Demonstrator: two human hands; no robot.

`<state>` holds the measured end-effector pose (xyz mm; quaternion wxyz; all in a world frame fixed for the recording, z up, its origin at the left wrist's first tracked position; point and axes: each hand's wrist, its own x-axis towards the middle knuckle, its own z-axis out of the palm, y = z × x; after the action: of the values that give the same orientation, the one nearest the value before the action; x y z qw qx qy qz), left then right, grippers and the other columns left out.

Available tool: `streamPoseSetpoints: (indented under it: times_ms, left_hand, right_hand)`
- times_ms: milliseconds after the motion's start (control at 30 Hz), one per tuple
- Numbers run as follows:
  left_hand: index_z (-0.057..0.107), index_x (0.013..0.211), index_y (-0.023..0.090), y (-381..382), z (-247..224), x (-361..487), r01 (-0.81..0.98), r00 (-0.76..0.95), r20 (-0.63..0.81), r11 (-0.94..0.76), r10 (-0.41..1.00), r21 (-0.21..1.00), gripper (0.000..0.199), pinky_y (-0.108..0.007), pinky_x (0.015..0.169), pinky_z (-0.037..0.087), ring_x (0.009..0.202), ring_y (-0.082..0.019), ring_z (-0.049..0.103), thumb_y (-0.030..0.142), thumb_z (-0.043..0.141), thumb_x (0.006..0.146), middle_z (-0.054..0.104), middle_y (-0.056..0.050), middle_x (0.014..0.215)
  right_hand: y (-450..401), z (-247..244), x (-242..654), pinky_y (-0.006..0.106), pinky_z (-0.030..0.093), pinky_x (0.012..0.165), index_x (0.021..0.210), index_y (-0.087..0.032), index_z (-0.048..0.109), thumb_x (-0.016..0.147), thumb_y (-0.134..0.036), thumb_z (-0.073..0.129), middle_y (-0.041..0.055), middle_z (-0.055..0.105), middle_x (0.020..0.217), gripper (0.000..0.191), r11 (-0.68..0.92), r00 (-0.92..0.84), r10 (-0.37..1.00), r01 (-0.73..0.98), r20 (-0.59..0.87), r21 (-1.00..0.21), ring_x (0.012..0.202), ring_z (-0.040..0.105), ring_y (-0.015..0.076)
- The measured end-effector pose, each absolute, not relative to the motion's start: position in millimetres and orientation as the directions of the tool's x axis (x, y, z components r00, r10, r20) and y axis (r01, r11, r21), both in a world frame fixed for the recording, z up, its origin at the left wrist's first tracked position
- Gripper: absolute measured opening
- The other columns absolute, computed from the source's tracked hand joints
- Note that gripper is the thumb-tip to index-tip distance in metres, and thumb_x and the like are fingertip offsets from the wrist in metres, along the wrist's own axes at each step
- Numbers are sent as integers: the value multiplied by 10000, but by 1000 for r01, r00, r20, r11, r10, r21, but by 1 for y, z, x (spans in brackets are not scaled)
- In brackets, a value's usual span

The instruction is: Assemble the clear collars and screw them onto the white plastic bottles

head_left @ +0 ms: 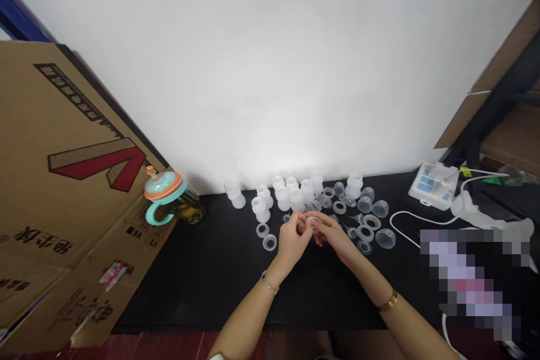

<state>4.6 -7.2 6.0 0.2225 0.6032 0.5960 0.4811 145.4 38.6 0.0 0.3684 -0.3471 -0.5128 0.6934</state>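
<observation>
Both my hands meet over the black table, fingers closed around a small translucent ring [313, 219]. My left hand [294, 234] pinches it from the left, and my right hand [329, 232] grips its right side; the fingers hide most of it. Just beyond them stand several white bottles [297, 199]. To the left of my left hand lie two loose collar rings [269, 242]. Right of my right hand are several more rings [365, 233], clear dome caps [385, 238] and small clear nipples [352, 232]. One assembled bottle [235, 194] with a clear cap stands apart at the left.
A teapot-like jug [177, 202] with a turquoise and orange lid stands at the left by a large cardboard box [76, 180]. A white power strip [433, 185] with a cable [405, 212] lies at the right. The white wall [278, 67] rises behind the table.
</observation>
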Motion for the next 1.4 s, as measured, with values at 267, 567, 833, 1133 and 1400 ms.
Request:
streamPoseSetpoints:
  times_ms: [267, 567, 833, 1133, 1400]
  left_hand:
    - [534, 826, 218, -7, 5, 5, 505, -171, 321, -197, 931, 840, 132, -228, 550, 339, 514, -113, 466, 320, 578, 898, 460, 80, 559]
    - [530, 817, 212, -7, 5, 5, 507, -168, 326, -202, 930, 838, 145, -226, 552, 338, 518, -107, 461, 315, 589, 901, 466, 79, 566]
    - [569, 861, 206, -7, 5, 4, 430, -199, 275, -169, 941, 887, 194, -231, 558, 374, 538, -128, 537, 385, 563, 936, 584, 44, 595]
    - [577, 876, 219, -8, 6, 4, 482, -197, 254, -132, 947, 866, 203, -247, 605, 433, 587, -154, 625, 406, 550, 950, 653, 23, 631]
    - [552, 852, 224, -7, 5, 4, 455, -176, 249, -145, 952, 879, 160, -244, 589, 437, 589, -159, 636, 359, 546, 939, 645, 25, 630]
  right_hand:
    - [39, -1, 146, 231, 382, 463, 1093, -182, 739, 780, -557, 748, -1, 646, 665, 488, -198, -490, 866, -163, -95, -967, 489, 495, 105]
    - [38, 1, 145, 231, 374, 468, 1082, -165, 719, 789, -565, 745, -14, 635, 653, 496, -169, -493, 867, -154, -72, -974, 479, 481, 95]
    - [42, -6, 141, 229, 394, 426, 1107, -174, 702, 797, -626, 682, -40, 585, 579, 548, -152, -460, 884, -119, -81, -981, 448, 514, 115]
    - [45, -11, 139, 222, 383, 387, 1030, -188, 683, 808, -618, 642, -42, 592, 565, 485, -68, -441, 897, -76, -27, -995, 397, 513, 115]
    - [46, -14, 140, 233, 365, 394, 1032, -187, 702, 814, -567, 657, -23, 609, 568, 441, -21, -423, 906, -65, 9, -998, 405, 502, 122]
